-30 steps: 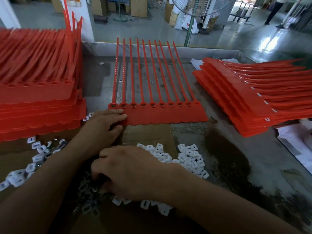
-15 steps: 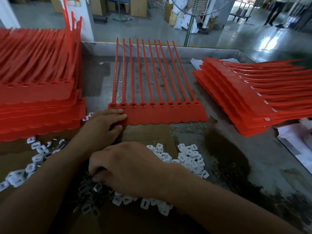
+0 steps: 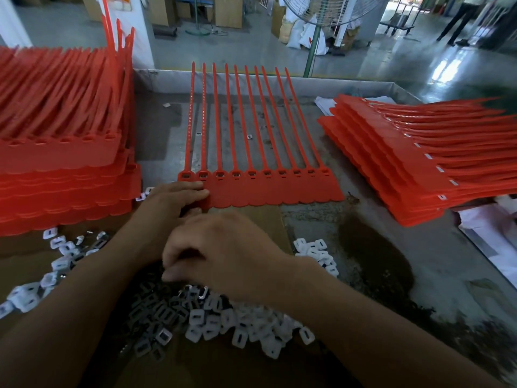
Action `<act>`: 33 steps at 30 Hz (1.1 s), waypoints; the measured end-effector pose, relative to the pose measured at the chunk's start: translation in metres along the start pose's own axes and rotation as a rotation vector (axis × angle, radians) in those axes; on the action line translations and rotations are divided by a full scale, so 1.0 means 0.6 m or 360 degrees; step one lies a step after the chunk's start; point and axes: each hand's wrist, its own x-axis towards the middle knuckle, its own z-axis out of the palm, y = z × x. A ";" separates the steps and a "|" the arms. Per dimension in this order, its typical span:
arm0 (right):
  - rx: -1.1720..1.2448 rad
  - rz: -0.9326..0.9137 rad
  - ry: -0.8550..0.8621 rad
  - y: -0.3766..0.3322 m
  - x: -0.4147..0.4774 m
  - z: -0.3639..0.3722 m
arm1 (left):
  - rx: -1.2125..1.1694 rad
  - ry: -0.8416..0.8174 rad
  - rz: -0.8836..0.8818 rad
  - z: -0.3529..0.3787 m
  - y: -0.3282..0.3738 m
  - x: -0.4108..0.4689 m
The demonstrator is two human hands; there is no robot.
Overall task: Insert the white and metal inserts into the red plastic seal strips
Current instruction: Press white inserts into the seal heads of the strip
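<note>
Where the worn, stained grey metal table (image 3: 419,261) runs out to its raised rim, two stacks of glossy red plastic seal strips flank the work: a tall left stack (image 3: 56,169) with tails fanned upward, and a slanted right stack (image 3: 405,163) with small pale inserts showing along its heads. Between them lies one flat sheet of ten strips (image 3: 265,189), with thin ribbed tails pointing away, square sockets in a row and a scalloped near edge. A brown cardboard sheet (image 3: 260,217) lies under that edge. On the cardboard sits a loose heap of inserts (image 3: 246,329), small rounded white squares with slots, some with bright metal.

The left hand (image 3: 170,200) presses straight fingers flat on the sheet's near left corner, as before. The right hand (image 3: 223,253) hovers over the heap with fingers curled and thumb meeting fingertip; whether it pinches an insert cannot be told. It has risen from the heap since half a second ago, uncovering more pieces.
</note>
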 end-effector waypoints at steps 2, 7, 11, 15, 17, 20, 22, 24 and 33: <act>0.0004 0.0102 0.0121 0.011 0.001 -0.024 | -0.0053 0.0046 0.0078 -0.002 0.001 -0.001; 0.0038 0.0503 0.0575 0.083 -0.008 -0.093 | 0.0072 0.0129 -0.0056 0.012 -0.014 0.005; 0.0015 0.0812 0.0869 0.151 -0.023 -0.119 | 0.0082 0.0149 -0.0070 0.014 -0.015 0.005; 0.0134 0.1004 0.1147 0.197 -0.037 -0.137 | 0.0143 0.0208 -0.0088 0.016 -0.016 0.004; 0.0185 0.1078 0.1264 0.217 -0.045 -0.143 | 0.0161 0.0226 -0.0107 0.016 -0.015 0.005; 0.0175 0.1137 0.1355 0.243 -0.055 -0.147 | 0.0151 0.0237 -0.0127 0.016 -0.016 0.005; 0.0043 0.1132 0.1351 0.251 -0.057 -0.147 | 0.0143 0.0223 -0.0140 0.015 -0.015 0.004; -0.0070 0.1128 0.1348 0.254 -0.056 -0.146 | 0.0145 0.0211 -0.0143 0.014 -0.015 0.004; -0.0122 0.1237 0.1307 0.263 -0.049 -0.145 | 0.0165 0.0223 -0.0190 0.014 -0.006 0.004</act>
